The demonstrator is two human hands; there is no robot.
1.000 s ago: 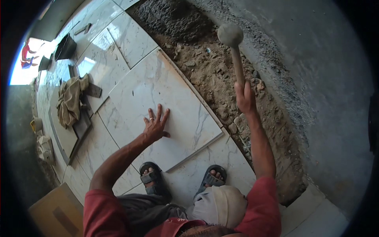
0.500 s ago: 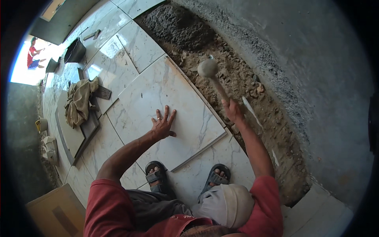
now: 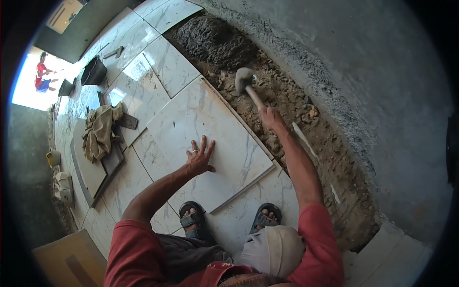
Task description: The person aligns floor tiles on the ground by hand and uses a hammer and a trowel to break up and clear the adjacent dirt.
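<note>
Flat on a large white tile (image 3: 215,115) with grey veins lies my left hand (image 3: 200,159), its fingers spread and a ring on one of them. The tile sits raised above the neighbouring tiles, beside the strip of bare soil. My right hand (image 3: 271,119) is wrapped round the wooden handle of a rubber mallet (image 3: 244,80). The mallet's pale rounded head is up over the soil, apart from the tile.
Bare soil (image 3: 291,107) and a dark mortar heap (image 3: 215,40) border the grey wall (image 3: 382,86). Stacked tiles (image 3: 88,167) under a cloth (image 3: 99,129), black buckets (image 3: 94,71), a hammer-like tool (image 3: 114,52) and a cardboard box (image 3: 71,258) lie leftward. A person (image 3: 43,71) squats outside.
My right hand and the mallet have moved left and slightly up in the picture, and the mallet's head has turned. My left hand stays spread on the tile; the whole view has shifted slightly.
</note>
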